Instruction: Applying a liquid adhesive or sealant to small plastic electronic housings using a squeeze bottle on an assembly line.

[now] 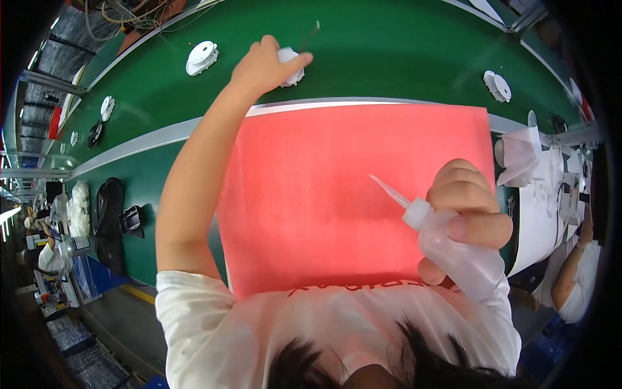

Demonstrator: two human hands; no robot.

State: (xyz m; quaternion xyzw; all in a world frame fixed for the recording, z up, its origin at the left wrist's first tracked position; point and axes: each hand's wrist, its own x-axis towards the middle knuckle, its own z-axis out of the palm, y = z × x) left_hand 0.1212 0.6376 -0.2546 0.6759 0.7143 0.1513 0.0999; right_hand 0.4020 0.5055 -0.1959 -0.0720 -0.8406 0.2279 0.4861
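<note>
Green conveyor belt (pixel 389 52) arching across the top of the frame, edged by a grey rail (pixel 149 139). White round parts on the belt: one at upper left (pixel 201 57), one at top centre (pixel 290 65) under a hand (pixel 262 65), one at upper right (pixel 497 86), smaller ones at far left (pixel 106 107). Red mat (pixel 337 194) filling the centre, on the bench below the rail.

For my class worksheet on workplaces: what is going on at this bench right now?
A person works at a red mat beside a green conveyor belt. The left hand reaches out over the belt and grips a small white round part. The right hand holds a translucent squeeze bottle, its thin nozzle pointing across the mat. More white round parts lie along the belt.
</note>
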